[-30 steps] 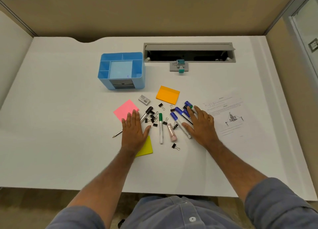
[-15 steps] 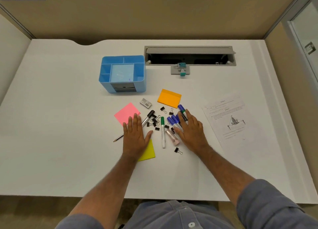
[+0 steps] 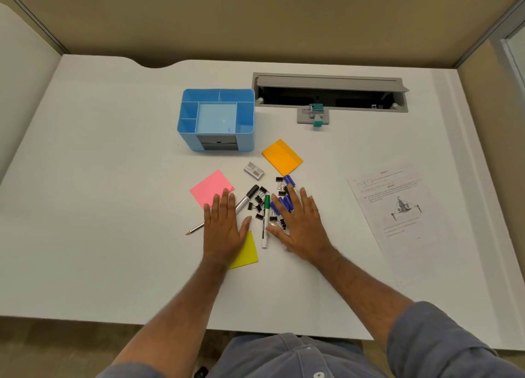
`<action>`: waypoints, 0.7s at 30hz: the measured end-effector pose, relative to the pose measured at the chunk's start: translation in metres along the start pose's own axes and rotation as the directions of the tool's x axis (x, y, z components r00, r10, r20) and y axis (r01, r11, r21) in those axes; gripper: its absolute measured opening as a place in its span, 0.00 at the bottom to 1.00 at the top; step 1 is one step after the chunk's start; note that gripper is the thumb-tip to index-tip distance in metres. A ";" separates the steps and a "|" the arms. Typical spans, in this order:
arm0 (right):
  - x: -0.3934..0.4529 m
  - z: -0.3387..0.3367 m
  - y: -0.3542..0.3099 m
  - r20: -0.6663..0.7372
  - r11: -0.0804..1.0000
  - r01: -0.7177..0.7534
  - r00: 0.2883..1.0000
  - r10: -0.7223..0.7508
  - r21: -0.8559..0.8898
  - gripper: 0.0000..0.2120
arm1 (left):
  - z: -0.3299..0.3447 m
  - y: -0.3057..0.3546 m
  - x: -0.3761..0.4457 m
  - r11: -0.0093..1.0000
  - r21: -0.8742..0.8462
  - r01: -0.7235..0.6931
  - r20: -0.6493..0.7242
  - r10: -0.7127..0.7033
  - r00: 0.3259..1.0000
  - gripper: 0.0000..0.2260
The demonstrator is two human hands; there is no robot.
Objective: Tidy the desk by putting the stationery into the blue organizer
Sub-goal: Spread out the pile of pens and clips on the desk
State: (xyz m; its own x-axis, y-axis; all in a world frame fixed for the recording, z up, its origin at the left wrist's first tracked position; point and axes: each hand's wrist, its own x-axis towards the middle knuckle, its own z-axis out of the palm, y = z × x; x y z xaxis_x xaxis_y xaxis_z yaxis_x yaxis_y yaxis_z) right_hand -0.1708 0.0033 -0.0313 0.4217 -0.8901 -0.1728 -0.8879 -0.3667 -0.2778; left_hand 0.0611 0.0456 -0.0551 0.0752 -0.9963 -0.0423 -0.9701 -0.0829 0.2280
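The blue organizer point(image 3: 217, 139) stands upright and empty at the middle back of the white desk. In front of it lies a heap of stationery: a green-capped marker point(image 3: 265, 221), a black-capped marker point(image 3: 246, 200), several blue-capped markers point(image 3: 281, 206), several black binder clips point(image 3: 257, 204), a small grey box point(image 3: 254, 170), a pencil point(image 3: 194, 230), and pink point(image 3: 210, 188), orange point(image 3: 281, 156) and yellow point(image 3: 245, 252) sticky-note pads. My left hand point(image 3: 224, 227) lies flat over the pencil and the yellow pad. My right hand point(image 3: 301, 224) lies flat against the blue markers and clips, fingers spread.
A printed sheet of paper point(image 3: 395, 210) lies to the right. A grey cable tray with its lid up point(image 3: 329, 82) sits at the back, with a small grey and teal device point(image 3: 314, 115) in front of it. Beige partition walls close off the desk.
My right hand has slid left, pushing the blue markers and clips closer to the green marker. My left hand has stayed in place.
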 end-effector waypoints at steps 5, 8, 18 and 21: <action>0.008 0.007 -0.020 0.001 0.999 0.036 0.999 -0.036 0.002 0.38 | -0.003 -0.017 -0.005 1.000 0.008 0.016 -0.009 -0.016 1.000 0.33; 0.014 0.009 -0.033 0.010 0.998 0.060 0.998 -0.060 0.009 0.39 | -0.005 -0.030 -0.009 0.999 0.018 0.028 -0.024 -0.028 0.999 0.32; 0.051 0.022 -0.087 0.044 0.989 0.143 0.989 -0.142 -0.033 0.40 | -0.013 -0.081 -0.010 0.991 0.013 0.131 -0.039 -0.130 0.991 0.25; 0.065 0.025 -0.106 0.048 0.986 0.163 0.986 -0.162 -0.027 0.40 | -0.017 -0.096 -0.009 0.987 0.001 0.161 -0.043 -0.161 0.986 0.25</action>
State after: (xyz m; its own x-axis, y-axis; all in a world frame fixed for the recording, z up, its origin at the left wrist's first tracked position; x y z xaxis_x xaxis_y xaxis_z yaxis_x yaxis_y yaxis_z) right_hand -0.0442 -0.0085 -0.0368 0.5679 -0.8052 -0.1707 -0.8119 -0.5139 -0.2770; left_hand 0.1580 0.0616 -0.0602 0.2398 -0.9701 -0.0361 -0.9456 -0.2419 0.2174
